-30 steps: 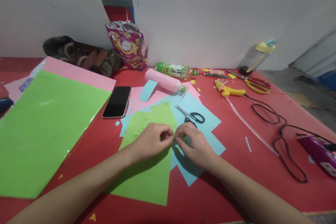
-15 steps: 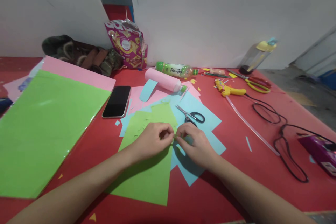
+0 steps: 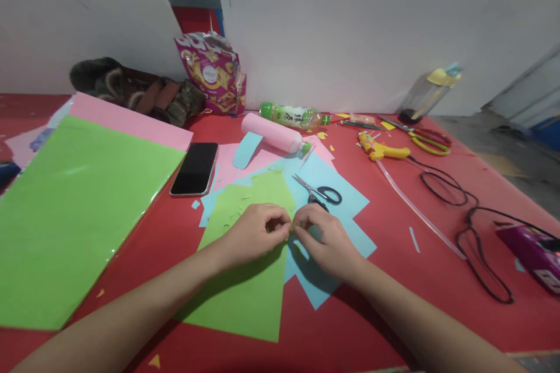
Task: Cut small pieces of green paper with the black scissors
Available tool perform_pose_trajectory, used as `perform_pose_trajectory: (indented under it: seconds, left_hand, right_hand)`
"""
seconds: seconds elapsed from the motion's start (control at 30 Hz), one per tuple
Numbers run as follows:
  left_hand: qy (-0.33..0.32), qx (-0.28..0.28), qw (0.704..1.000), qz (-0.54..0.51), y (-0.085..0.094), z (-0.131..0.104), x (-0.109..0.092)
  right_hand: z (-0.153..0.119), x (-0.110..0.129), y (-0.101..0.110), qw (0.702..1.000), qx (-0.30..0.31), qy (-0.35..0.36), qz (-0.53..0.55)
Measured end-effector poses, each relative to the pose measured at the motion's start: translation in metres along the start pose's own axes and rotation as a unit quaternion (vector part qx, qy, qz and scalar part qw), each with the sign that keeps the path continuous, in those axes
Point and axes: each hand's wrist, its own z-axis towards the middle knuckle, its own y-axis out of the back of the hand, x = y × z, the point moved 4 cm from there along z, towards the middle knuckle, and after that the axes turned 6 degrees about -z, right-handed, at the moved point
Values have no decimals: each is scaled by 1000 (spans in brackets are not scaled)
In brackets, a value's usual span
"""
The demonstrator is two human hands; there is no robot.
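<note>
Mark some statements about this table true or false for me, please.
The left hand and the right hand are close together, fingertips pinched. True.
The phone lies right of the glue gun. False: the phone is left of the glue gun.
The snack bag is left of the labelled bottle. True.
The scissors are in the right hand. False: the scissors lie on blue paper.
The labelled bottle stands upright. False: it lies on its side.

Six o'clock: green sheet [image 3: 245, 303], matt smooth paper. Four o'clock: scissors [image 3: 311, 190], shiny metal blades, plastic handles. Three o'clock: glue gun [image 3: 389, 152], smooth plastic. Twelve o'clock: labelled bottle [image 3: 291, 116], glossy clear plastic. Nine o'clock: phone [image 3: 195, 170], glossy smooth screen. Eleven o'clock: pouch [image 3: 210, 74], shiny film.
</note>
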Motion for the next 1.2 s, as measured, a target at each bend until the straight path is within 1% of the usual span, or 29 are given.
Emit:
perform_pose_trajectory:
  seconds: [0.4, 0.63, 0.73, 0.9, 1.03, 1.1, 1.2]
  left_hand:
    - [-2, -11, 1000, 14, 0, 0, 0]
    - [6, -26, 999, 29, 2, -1, 1]
    - [-9, -22, 999, 46, 0, -1, 0]
    - [-37, -10, 996, 77, -3, -2, -2]
    - [-46, -3, 995, 88, -4, -2, -2]
    - [-46, -8, 995, 89, -3, -1, -2]
    - [-34, -24, 995, 95, 4, 1, 1]
  right_hand:
    - [-1, -2, 1, 1000, -17, -20, -14]
    - [-1, -2, 4, 999, -38, -28, 8]
    - [-1, -2, 4, 999, -33, -19, 22]
    - [-1, 0, 3, 1000, -11, -25, 11]
    - [1, 2, 7, 999, -12, -9, -41]
    - [3, -1, 10, 996, -24, -5, -86]
    - [5, -11, 13, 989, -54, -19, -140]
